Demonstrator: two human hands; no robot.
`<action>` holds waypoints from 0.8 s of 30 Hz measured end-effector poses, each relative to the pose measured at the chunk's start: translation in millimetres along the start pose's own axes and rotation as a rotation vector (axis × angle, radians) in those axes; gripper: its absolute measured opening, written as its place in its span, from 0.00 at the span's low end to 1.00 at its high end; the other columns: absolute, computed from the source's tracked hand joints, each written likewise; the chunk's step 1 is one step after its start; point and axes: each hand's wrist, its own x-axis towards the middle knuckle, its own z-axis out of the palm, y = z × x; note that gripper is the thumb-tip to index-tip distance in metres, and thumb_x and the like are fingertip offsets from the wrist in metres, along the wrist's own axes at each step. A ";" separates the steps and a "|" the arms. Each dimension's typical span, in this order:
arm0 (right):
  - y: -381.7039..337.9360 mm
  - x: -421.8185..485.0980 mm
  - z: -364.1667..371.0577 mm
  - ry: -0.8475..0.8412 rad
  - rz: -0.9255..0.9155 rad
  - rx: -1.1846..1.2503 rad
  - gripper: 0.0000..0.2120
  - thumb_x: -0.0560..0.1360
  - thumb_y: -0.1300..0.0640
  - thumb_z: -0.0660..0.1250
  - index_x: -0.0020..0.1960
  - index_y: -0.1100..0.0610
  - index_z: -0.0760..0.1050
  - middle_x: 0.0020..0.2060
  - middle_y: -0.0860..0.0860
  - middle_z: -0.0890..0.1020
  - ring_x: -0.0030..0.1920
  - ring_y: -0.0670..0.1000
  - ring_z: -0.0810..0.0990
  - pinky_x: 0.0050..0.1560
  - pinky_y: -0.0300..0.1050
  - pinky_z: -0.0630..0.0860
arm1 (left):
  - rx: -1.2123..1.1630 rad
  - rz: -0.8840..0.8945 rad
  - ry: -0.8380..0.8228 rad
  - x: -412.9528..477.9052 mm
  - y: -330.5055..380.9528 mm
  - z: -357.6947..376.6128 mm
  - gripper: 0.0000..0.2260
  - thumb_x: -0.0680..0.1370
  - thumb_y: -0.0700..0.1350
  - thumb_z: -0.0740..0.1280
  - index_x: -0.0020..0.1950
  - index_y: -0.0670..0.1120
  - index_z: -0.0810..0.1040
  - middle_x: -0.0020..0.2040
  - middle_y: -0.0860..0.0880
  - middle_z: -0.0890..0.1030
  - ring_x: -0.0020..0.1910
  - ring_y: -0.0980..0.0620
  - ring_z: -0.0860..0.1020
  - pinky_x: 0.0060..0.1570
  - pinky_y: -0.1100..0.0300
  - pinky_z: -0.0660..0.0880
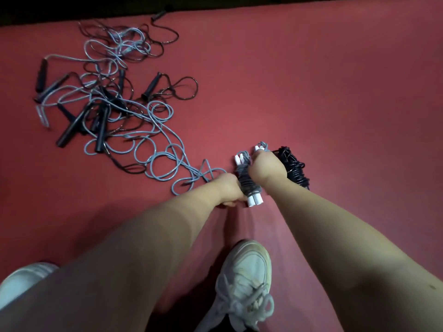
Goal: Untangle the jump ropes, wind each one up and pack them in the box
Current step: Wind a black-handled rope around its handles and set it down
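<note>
Okay, shoe: white sneaker planted on the red floor, closest to the camera. A second one peeks in at the lower left corner.
left hand: fingers curled at the lower end of the grey bundle, right by the white handle ends.
grey bundle: grey rope wrapped round white handles, held between both hands. Can't tell if it touches the floor.
right hand: fisted round the upper end, with a white tip and a bit of grey loop poking out above the knuckles.
black bundle: fully wound, lying just right of the right hand.
loose grey rope: loopy slack running from the left hand back toward the pile.
tangle: grey and black ropes with black handles, knotted up at the far left.
box: not in view.
step: looks like winding the grey rope — most of it is on, the tail isn't.
next: I'd guess feeding that slack on turn by turn, keeping the wraps pinched so they don't spring loose, then tucking the end — and hunting down the box.
</note>
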 end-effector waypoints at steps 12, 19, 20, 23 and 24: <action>-123.6 -20.5 13.1 -0.022 -0.295 0.255 0.18 0.73 0.64 0.58 0.63 0.59 0.73 0.59 0.59 0.77 0.61 0.60 0.74 0.62 0.48 0.69 | 0.142 -0.197 0.169 -69.1 -102.2 -162.1 0.10 0.78 0.36 0.65 0.37 0.42 0.73 0.31 0.44 0.73 0.27 0.51 0.70 0.21 0.66 0.70; -181.4 13.5 34.5 -0.102 -0.207 0.192 0.19 0.74 0.56 0.64 0.65 0.57 0.70 0.60 0.59 0.76 0.60 0.60 0.74 0.60 0.48 0.71 | 0.056 -0.145 0.348 -69.0 -139.5 -223.3 0.11 0.77 0.37 0.65 0.34 0.43 0.74 0.30 0.45 0.73 0.28 0.50 0.70 0.27 0.63 0.69; -186.1 16.1 37.3 -0.101 -0.182 0.191 0.22 0.74 0.56 0.65 0.67 0.57 0.68 0.61 0.60 0.75 0.61 0.61 0.74 0.61 0.49 0.71 | 0.039 -0.137 0.365 -68.6 -142.8 -229.4 0.11 0.77 0.37 0.65 0.34 0.43 0.74 0.30 0.45 0.73 0.27 0.50 0.70 0.27 0.64 0.69; -185.5 20.7 49.7 -0.159 -0.035 0.180 0.34 0.72 0.53 0.67 0.73 0.57 0.57 0.65 0.60 0.71 0.65 0.61 0.71 0.66 0.52 0.68 | -0.031 -0.118 0.355 -68.6 -151.7 -236.9 0.10 0.77 0.37 0.64 0.35 0.44 0.74 0.30 0.45 0.74 0.27 0.51 0.70 0.27 0.64 0.69; -181.4 19.5 55.1 -0.198 0.036 0.154 0.38 0.71 0.52 0.69 0.74 0.57 0.54 0.66 0.59 0.70 0.66 0.60 0.71 0.67 0.53 0.66 | -0.056 -0.117 0.339 -68.9 -154.7 -236.2 0.10 0.77 0.37 0.63 0.35 0.44 0.74 0.31 0.46 0.74 0.28 0.51 0.70 0.27 0.64 0.69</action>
